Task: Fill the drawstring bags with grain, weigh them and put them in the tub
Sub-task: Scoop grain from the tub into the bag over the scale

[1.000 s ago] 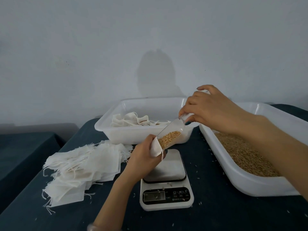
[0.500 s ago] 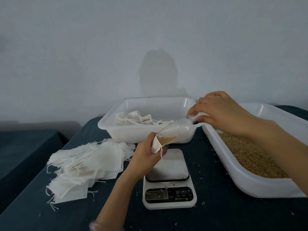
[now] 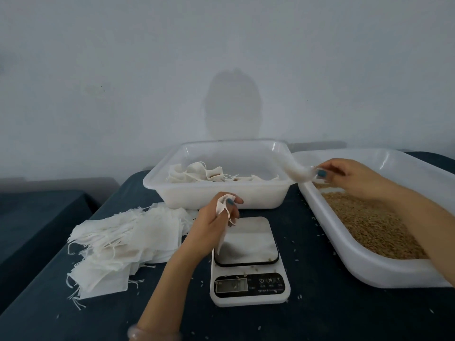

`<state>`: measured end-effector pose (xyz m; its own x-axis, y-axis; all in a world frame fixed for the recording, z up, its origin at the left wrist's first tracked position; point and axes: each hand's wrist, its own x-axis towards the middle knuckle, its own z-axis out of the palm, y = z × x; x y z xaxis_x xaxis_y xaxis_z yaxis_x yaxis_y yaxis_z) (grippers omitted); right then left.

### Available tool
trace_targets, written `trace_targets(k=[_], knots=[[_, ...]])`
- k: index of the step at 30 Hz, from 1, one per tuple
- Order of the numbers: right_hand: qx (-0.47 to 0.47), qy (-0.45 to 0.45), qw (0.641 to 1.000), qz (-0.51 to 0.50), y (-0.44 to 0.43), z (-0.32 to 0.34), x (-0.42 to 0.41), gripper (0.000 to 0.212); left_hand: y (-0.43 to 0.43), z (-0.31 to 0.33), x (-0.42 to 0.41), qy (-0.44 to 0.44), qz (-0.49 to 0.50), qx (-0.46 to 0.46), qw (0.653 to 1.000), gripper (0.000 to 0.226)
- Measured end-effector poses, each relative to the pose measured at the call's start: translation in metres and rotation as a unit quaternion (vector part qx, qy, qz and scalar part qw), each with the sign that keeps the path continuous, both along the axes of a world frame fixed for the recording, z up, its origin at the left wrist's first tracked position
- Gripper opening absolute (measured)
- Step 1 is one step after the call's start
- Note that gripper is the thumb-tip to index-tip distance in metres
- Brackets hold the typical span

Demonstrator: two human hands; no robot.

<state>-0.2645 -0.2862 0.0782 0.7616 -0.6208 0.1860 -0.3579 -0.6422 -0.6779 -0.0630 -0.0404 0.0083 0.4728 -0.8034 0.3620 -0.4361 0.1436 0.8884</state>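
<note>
My left hand (image 3: 211, 225) grips a small white drawstring bag (image 3: 222, 207) by its top, just above the left edge of the scale's steel platform (image 3: 248, 242). The bag's lower part hangs behind my fingers. My right hand (image 3: 349, 177) pinches the handle of a clear plastic scoop (image 3: 299, 172), which is held over the near-left corner of the grain tray (image 3: 364, 267). The scoop looks empty. The tray holds brown grain (image 3: 369, 222). Behind the scale stands the white tub (image 3: 214, 195) with several filled bags (image 3: 199, 173) inside.
A heap of empty white drawstring bags (image 3: 123, 239) lies left of the scale on the dark cloth-covered table (image 3: 332, 311). The scale's display panel (image 3: 248, 284) faces me. Loose grains are scattered around the scale. A grey wall rises right behind the tub.
The scoop has left the bag's mouth and moved right, back over the grain tray. My left hand has lowered the bag a little toward the scale.
</note>
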Motion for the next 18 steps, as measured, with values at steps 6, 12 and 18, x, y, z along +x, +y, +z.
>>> trace_targets(k=[6,12,18], knots=[[-0.003,0.117,0.982,-0.148,-0.029,-0.005,-0.019,0.036,-0.004,0.005,0.006,-0.261,0.101,0.052,0.959,0.040],[-0.101,0.408,0.898,-0.130,-0.027,-0.022,-0.020,0.038,-0.016,0.022,0.005,-0.227,0.059,-0.003,0.972,0.028],[-0.168,0.457,0.863,-0.137,-0.019,-0.018,-0.015,0.037,-0.023,0.013,0.014,-0.089,0.059,0.001,0.994,0.018]])
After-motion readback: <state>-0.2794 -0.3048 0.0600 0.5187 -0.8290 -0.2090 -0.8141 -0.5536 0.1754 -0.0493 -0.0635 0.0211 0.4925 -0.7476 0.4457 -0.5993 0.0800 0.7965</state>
